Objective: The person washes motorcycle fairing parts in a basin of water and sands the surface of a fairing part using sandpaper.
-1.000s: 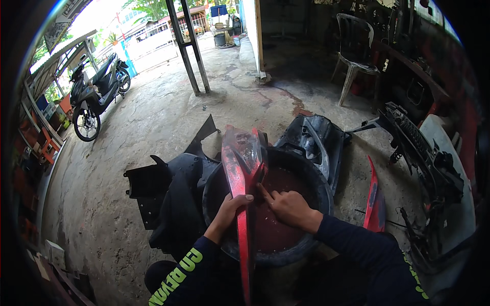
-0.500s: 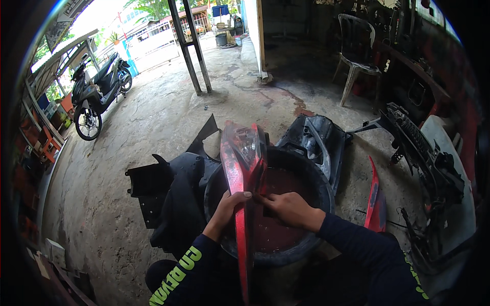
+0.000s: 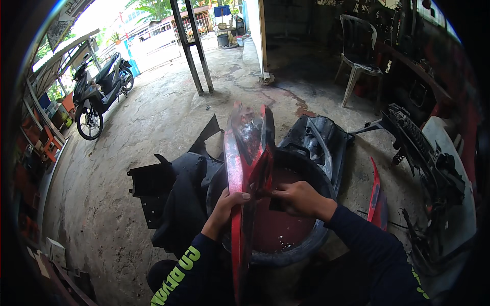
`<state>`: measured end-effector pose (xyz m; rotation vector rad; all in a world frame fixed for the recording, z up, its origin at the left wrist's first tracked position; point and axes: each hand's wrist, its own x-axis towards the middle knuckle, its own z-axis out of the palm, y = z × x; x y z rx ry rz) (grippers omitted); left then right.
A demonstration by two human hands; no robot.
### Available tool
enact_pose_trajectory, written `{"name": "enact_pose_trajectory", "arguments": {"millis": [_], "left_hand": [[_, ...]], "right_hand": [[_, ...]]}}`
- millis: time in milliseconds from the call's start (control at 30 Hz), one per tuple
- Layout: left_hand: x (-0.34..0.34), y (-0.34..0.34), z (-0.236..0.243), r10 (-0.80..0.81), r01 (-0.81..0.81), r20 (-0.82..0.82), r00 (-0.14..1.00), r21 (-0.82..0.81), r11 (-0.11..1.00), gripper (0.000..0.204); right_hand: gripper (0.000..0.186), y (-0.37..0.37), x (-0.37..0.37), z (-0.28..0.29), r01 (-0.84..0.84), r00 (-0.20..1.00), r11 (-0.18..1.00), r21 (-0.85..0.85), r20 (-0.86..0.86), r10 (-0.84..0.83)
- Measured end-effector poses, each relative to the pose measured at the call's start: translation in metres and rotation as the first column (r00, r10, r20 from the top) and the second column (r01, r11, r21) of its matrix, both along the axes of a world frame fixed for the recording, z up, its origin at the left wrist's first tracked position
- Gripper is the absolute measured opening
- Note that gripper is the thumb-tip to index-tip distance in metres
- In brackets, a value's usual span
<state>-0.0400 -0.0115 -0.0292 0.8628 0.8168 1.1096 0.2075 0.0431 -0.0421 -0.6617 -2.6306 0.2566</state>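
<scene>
- Gripping the red panel [image 3: 235, 173] at its narrow middle, the left hand [image 3: 228, 208] lays its thumb across the front face; its other fingers are mostly hidden behind, closed on the part, probably to steady so long a piece.
- Held lengthwise, the panel rises over the basin [image 3: 322, 173], its broad end reaching past the far rim and its thin tail coming back over the near rim; likely this lets drips fall into the reddish water [image 3: 286, 229].
- Curled nearly closed, the right hand [image 3: 301, 199] works at the panel's right side with what looks like a dark flat scrap [image 3: 276, 205] pinched under its fingers; the exact contact is hidden.
- Black panels [image 3: 178, 188] lie by the basin's left edge and a grey-black panel [image 3: 326, 137] by its far right edge, presumably within easy reach.
- Apart from the basin's right edge, a red curved piece [image 3: 376, 209] sits on the floor [image 3: 112, 194].
</scene>
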Motion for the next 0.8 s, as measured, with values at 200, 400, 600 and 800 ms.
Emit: {"name": "enact_pose_trajectory", "arguments": {"millis": [200,400,600,800], "left_hand": [[-0.003,-0.003,-0.005,0.044,-0.040,-0.067,0.997,0.062,0.997,0.034],[-0.002,-0.005,-0.005,0.093,-0.090,-0.046,0.995,0.060,0.994,0.036],[0.001,-0.007,0.004,0.082,-0.057,-0.128,0.988,0.186,0.981,0.040],[0.019,-0.008,0.008,0.110,-0.084,-0.184,0.977,0.144,0.986,0.033]], "right_hand": [[0.063,-0.007,-0.007,0.003,-0.027,0.997,0.996,-0.083,-0.071,0.021],[0.069,-0.009,-0.007,0.002,0.011,0.996,1.000,0.023,-0.091,-0.009],[0.074,-0.019,-0.015,0.005,0.171,0.984,0.978,-0.124,0.073,-0.162],[0.046,-0.005,-0.008,-0.010,0.189,0.941,0.970,-0.156,-0.255,-0.224]]}}
